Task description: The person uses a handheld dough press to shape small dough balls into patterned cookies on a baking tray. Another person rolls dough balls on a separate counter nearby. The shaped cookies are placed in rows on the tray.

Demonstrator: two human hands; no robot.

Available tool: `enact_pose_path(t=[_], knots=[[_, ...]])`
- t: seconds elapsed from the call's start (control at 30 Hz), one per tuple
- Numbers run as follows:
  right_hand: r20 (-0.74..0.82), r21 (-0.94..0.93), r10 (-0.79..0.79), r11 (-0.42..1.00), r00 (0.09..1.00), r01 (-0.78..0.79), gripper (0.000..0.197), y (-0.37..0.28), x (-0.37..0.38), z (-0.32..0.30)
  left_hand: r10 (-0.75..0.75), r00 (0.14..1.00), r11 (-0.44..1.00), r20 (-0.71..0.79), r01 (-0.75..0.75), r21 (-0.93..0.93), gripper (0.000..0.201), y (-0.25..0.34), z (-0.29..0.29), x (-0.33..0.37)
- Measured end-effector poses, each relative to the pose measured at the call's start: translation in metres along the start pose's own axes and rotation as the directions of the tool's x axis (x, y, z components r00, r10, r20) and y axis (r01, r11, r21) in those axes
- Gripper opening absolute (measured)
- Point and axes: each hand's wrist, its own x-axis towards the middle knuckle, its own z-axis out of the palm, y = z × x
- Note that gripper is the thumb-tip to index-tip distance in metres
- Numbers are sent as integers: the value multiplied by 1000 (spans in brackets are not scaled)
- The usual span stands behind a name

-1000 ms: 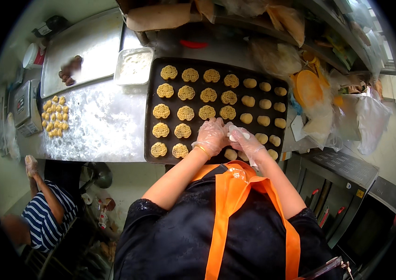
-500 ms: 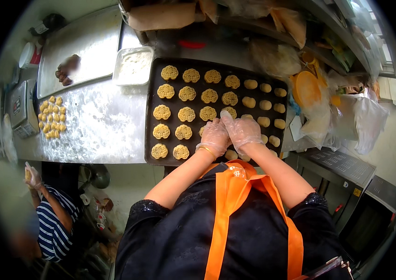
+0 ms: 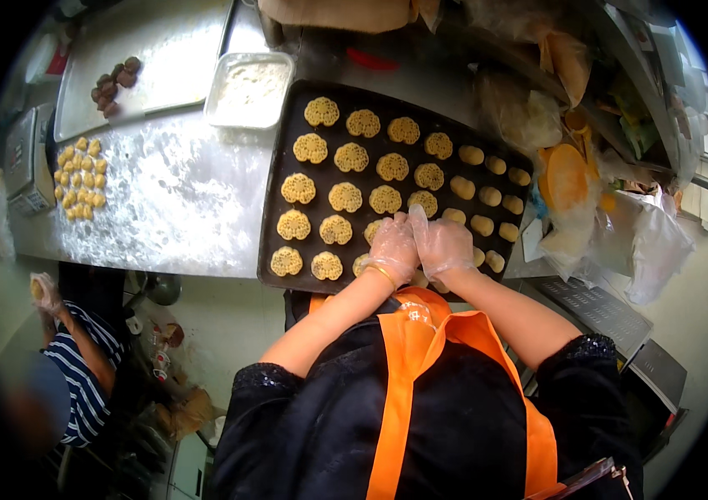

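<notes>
Both my hands, in clear plastic gloves, are close together over a dark baking tray [image 3: 275,200]. My left hand [image 3: 393,244] curls down at the tray among the flattened pieces. My right hand [image 3: 444,239] leans against it, fingers drawn together. Whatever lies under the fingers is hidden. To the left and beyond my hands, rows of flower-shaped cookies [image 3: 345,197] carry a pressed lacy pattern. Smooth oval dough pieces [image 3: 490,196] fill the right side of the tray. Just beyond my fingertips sits a patterned cookie [image 3: 423,201].
Left of the tray is a floured metal table [image 3: 179,208] with small yellow dough balls [image 3: 80,179]. Dark brown balls [image 3: 116,83] rest on a metal sheet. A white tub of flour [image 3: 250,90] touches the tray's far corner. A co-worker's gloved hand [image 3: 44,292] holds dough.
My view has shifted, so the tray looks more tilted. Both hands stay at the same place on it, and the patterned cookies look unchanged. The co-worker's hands have moved slightly.
</notes>
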Motion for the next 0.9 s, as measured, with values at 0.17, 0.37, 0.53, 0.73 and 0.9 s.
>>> enact_pose_path(t=[0.17,0.37,0.53,0.73,0.9], knots=[[41,-4,25,1000,999,-25,36,0,5,-8,63,996,995,63,-67,74,27,4,-16,5],[106,204,313,922,944,-328,31,-6,0,-34,46,998,982,34,-51,181,38,12,-17,7],[145,79,203,973,968,-216,42,-5,-5,-36,90,996,978,5,-90,187,35,7,-12,8],[41,60,134,989,990,-136,30,-15,-2,-16,30,991,987,131,-50,153,45,6,-15,1],[1,80,121,989,993,-121,41,-12,-2,-11,17,993,986,114,-36,164,43,2,-3,2]])
